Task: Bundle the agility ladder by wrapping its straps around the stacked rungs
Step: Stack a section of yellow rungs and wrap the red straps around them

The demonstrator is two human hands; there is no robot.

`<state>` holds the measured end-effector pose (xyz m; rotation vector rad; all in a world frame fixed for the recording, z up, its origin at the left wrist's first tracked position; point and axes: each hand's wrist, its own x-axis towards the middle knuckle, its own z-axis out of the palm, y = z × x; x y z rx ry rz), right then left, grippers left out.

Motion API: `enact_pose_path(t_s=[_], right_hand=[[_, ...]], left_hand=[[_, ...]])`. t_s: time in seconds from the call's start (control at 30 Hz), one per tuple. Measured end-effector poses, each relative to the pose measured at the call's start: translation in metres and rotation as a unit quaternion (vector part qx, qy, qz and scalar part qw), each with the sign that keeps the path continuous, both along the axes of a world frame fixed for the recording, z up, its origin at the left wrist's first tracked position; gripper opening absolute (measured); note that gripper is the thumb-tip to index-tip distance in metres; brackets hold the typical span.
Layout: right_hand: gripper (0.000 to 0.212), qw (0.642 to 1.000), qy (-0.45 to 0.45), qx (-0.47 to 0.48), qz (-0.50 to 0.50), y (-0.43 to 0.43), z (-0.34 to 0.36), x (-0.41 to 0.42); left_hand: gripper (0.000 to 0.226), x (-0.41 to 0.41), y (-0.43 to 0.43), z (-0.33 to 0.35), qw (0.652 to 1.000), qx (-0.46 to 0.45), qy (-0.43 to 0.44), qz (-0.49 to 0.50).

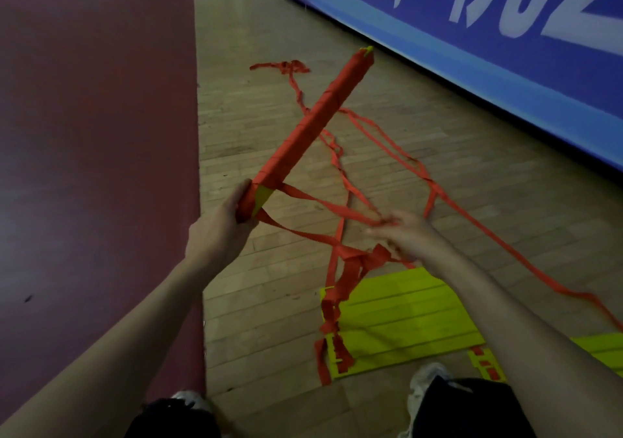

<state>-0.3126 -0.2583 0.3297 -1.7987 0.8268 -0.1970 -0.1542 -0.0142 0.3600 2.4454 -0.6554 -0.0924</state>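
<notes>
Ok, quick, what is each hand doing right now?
Left hand: grips the near end of the orange strap-wrapped rung bundle.
Right hand: blurred, seems to pinch the loose orange fabric straps.

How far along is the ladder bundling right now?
Done: the stacked rungs are mostly wrapped. In hand: the left hand grips their near end, and the right hand holds the strap. Left: loose straps and flat yellow rungs lie on the floor.

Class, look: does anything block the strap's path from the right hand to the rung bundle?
Nothing visible does. The orange straps run clear through air from the right hand to the rung bundle, gripped by the left hand.
</notes>
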Motion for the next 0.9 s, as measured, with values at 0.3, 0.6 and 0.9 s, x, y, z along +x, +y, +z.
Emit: enact_pose_path(t_s=[0.3,0.6,0.9], right_hand=[[0.015,0.963,-0.119,0.135,-0.201,0.003,0.005,0.009],[0.052,0.929,0.251,-0.272,-0.020,0.011,0.010,-0.009],[0.039,0.969,-0.068,0.163,-0.170,0.007,0.003,0.009]], left_hand=[[0.065,0.012,0.009,0.004,0.994,0.055,-0.090,0.008],[0.066,0.017,0.015,0.006,0.997,0.027,-0.055,0.049],[0.070,0.010,0.014,0.002,0.998,-0.041,0.020,0.033]])
